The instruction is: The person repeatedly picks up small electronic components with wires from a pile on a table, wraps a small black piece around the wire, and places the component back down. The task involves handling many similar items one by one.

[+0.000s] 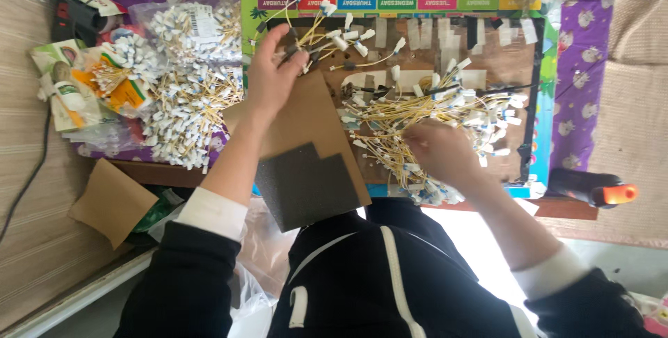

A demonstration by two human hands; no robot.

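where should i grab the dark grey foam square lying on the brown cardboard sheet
Take the dark grey foam square by its near lower corner, which juts past the edge of the brown cardboard sheet and the table toward the body. Come from below, thumb on top, probably with the left hand, since nothing covers that corner.

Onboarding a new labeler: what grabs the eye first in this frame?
The tangled heap of yellow wires with white tags on the brown board at centre right, with the right hand dug into it. The left hand pinches a small bunch of wires at upper centre. More tagged wires are piled to the left.
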